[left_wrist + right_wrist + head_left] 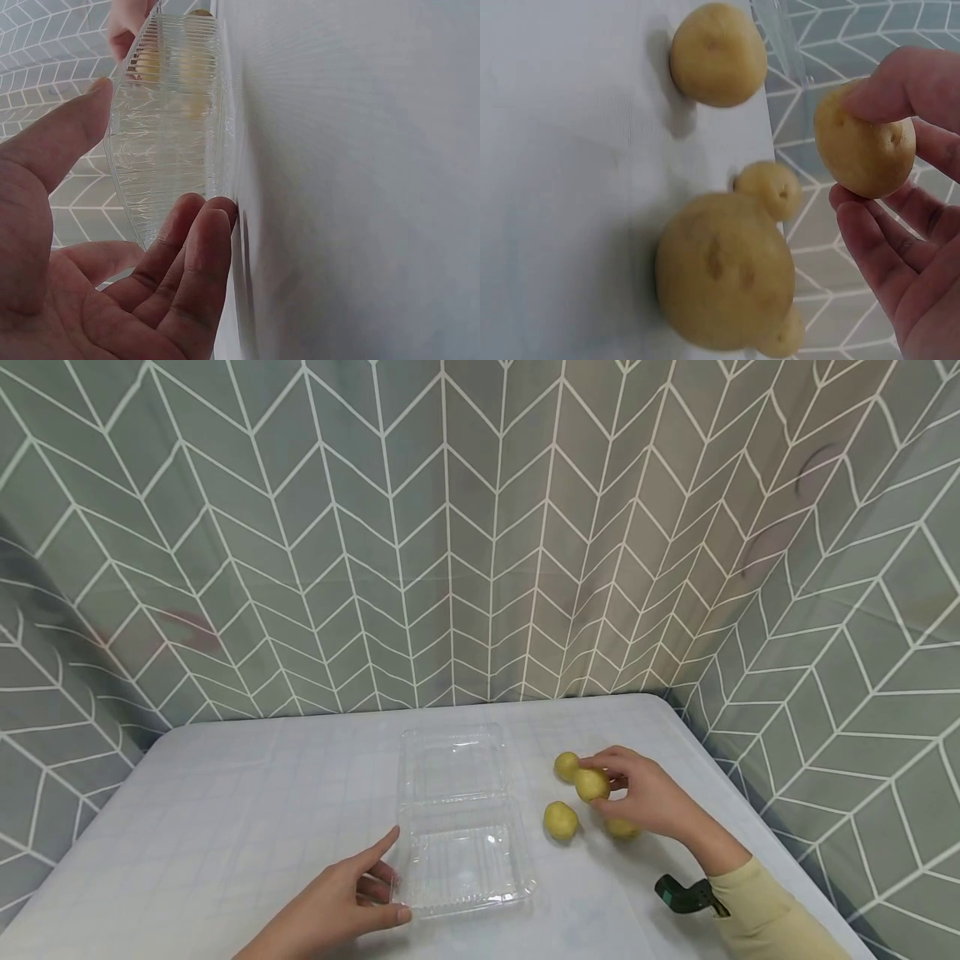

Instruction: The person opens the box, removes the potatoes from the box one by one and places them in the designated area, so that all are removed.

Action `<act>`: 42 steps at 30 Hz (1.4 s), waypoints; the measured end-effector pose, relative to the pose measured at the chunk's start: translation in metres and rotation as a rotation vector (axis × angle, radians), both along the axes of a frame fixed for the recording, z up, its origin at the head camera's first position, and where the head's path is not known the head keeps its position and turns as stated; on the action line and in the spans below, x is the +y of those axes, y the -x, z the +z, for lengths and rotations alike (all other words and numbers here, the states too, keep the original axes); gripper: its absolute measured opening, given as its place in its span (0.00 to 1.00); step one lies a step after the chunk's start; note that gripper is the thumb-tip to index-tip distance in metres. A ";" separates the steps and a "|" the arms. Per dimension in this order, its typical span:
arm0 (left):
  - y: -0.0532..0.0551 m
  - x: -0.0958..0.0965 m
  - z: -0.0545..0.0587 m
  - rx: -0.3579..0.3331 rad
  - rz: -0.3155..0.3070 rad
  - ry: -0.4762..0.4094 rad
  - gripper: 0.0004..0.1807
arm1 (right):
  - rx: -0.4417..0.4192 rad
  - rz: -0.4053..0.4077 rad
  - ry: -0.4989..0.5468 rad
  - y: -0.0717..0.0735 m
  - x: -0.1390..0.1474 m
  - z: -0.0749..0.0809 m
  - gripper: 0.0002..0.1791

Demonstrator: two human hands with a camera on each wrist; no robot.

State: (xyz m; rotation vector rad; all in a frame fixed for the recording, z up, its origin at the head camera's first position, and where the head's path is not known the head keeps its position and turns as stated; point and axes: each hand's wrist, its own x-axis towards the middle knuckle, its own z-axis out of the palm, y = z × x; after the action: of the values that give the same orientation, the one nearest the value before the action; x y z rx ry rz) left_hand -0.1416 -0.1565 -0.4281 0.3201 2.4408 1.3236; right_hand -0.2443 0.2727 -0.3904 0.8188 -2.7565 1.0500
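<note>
My right hand grips a yellow potato between thumb and fingers, raised over the table's right side. Around it lie several more potatoes: a small one behind, one to the left, and a large one partly covered by the hand in the head view. My left hand is at the left side of a clear plastic clamshell box. Its thumb is at the near left corner, with the fingers spread along the wall. The box lies open, its lid folded back flat.
A white cloth covers the table. Patterned curtains hang behind it and at both sides. A dark wrist device is strapped at the right sleeve. Both potatoes and box stand away from the table's far edge.
</note>
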 end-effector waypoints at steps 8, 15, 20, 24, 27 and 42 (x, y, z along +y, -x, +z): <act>0.000 0.000 0.000 0.003 -0.003 0.003 0.55 | 0.002 -0.056 -0.011 -0.002 0.018 0.001 0.29; 0.000 0.000 0.000 0.011 -0.008 0.002 0.55 | 0.025 -0.100 -0.001 -0.002 0.034 -0.001 0.29; -0.001 0.000 0.001 0.010 -0.007 0.000 0.55 | 0.022 -0.145 -0.001 -0.002 0.044 -0.001 0.28; -0.001 0.000 0.001 0.013 -0.009 0.000 0.55 | 0.026 -0.179 -0.009 -0.001 0.052 -0.004 0.28; -0.001 0.000 0.001 0.009 -0.007 0.000 0.55 | 0.027 -0.198 -0.017 0.000 0.057 -0.007 0.28; 0.001 0.000 0.000 0.004 0.000 0.014 0.56 | -0.046 -0.252 -0.035 -0.001 0.076 -0.021 0.27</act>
State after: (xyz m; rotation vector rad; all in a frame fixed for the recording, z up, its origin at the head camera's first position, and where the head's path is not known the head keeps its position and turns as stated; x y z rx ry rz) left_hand -0.1425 -0.1564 -0.4281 0.3193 2.4522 1.3062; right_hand -0.2429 0.3483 -0.4112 0.4389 -2.8278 0.9862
